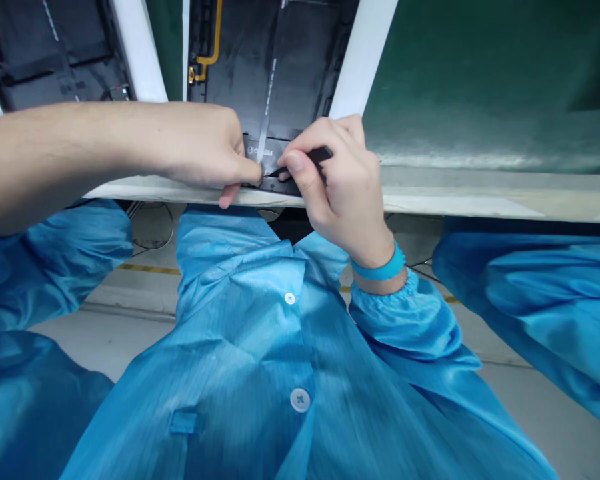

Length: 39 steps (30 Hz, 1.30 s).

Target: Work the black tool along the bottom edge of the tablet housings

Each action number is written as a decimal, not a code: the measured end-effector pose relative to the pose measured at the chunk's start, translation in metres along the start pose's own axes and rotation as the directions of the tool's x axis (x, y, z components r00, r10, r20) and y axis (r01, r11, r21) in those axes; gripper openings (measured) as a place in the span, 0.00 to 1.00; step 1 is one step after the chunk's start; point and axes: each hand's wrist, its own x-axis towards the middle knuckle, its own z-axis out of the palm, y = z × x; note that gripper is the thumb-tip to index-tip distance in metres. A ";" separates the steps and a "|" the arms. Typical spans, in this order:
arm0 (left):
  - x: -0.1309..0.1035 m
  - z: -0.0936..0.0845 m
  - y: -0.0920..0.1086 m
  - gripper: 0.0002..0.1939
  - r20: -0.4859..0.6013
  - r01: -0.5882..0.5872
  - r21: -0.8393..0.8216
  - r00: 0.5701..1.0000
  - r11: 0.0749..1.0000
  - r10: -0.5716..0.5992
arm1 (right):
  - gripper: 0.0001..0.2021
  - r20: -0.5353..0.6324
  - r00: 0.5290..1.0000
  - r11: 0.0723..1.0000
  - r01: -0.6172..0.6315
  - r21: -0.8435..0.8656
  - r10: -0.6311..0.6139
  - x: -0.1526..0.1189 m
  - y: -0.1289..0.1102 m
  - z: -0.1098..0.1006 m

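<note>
My right hand (pixel 337 177) is closed in a pinch around black tweezers (pixel 323 155), whose dark pointed tip reaches left. That tip lies at the near edge of a black device panel (pixel 240 87), beside my left thumb. From the left, my left hand (pixel 215 153) is closed over the same edge, with one finger bent down past the bench rim; what its fingers pinch is hidden. A pale printed strip (pixel 271 83) runs down the panel and ends right by the left thumb. Along the panel's left side goes an orange flex cable (pixel 215 40).
A second black device panel (pixel 75 47) lies to the left. White rails (pixel 363 60) flank the panels on a green bench surface (pixel 480 87). The bench's pale front edge (pixel 455 203) runs across. Blue-clothed legs of people (pixel 545 287) show at both sides.
</note>
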 end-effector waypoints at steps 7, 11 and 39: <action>0.001 -0.005 0.022 0.23 0.072 0.289 0.010 0.955 0.957 -0.289 | 0.18 0.047 0.998 0.996 -0.049 0.069 0.046 0.002 0.005 0.001; 0.002 -0.007 0.025 0.24 0.078 0.286 0.024 0.955 0.958 -0.287 | 0.18 0.008 1.000 0.997 -0.017 0.070 0.016 0.002 0.003 0.002; 0.011 -0.028 0.025 0.22 -0.045 -0.067 0.375 0.995 0.925 0.090 | 0.27 -0.348 0.935 0.974 0.009 0.227 0.072 -0.007 0.014 0.020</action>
